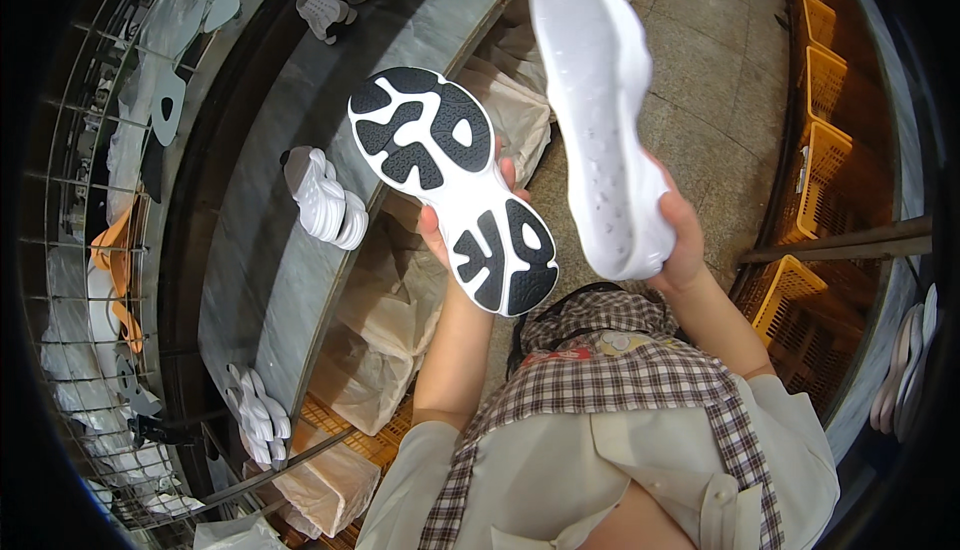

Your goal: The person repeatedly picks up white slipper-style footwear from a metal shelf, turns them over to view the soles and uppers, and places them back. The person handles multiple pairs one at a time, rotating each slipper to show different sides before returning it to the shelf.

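My left hand (434,233) grips a white shoe sole (462,205) by its waist. Its underside faces up, showing black textured tread pads; the fingers are partly hidden behind it. In my right hand (685,237) is a second shoe sole (597,120), all white, held near the heel with its hollow inner side up and small dimples along the bed. Both soles are raised in front of my checked apron, side by side and apart. On the grey bench to the left, a stack of white soles (325,200) lies closest to my left hand.
More white soles lie on the grey bench (265,295), at its far end (325,13) and near end (260,415). Left of it stands a wire rack (85,280) with sheet parts. Lined crates (385,340) sit underneath. Yellow crates (825,75) line the right side.
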The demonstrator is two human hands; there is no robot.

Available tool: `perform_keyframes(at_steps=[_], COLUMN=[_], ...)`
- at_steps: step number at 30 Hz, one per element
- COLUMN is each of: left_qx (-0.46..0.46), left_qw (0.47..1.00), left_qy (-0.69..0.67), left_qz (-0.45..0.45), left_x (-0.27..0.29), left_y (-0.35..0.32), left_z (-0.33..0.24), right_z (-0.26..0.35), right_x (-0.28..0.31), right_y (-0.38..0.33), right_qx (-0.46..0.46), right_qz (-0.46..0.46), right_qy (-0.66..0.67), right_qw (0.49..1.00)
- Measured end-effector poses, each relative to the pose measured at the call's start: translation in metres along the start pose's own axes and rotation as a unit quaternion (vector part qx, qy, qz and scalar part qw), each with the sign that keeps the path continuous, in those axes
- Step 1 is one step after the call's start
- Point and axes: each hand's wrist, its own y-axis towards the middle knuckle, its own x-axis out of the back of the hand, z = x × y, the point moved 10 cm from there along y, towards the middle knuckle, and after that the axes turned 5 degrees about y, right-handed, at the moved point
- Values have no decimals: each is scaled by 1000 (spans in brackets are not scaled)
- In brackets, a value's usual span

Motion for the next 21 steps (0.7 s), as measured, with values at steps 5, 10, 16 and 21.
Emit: perform_keyframes(at_steps=[5, 10, 16, 21], left_qx=[20, 46, 35, 67], left_qw=[982, 997, 991, 986], left_qy=[163, 43, 83, 121], left_qz=[-96, -50, -98, -93], left_x=[26, 22, 29, 32], left_y=[-8, -13, -22, -22], left_z=[3, 9, 6, 6], right_z=[2, -6, -9, -21], right_x=[-68, -78, -84, -65], right_y=[-4, 5, 5, 9], right_qx=[120, 61, 56, -21], right_qz=[228, 222, 231, 173], right_qy=[-374, -313, -289, -187], right_qw=[891, 922, 927, 967])
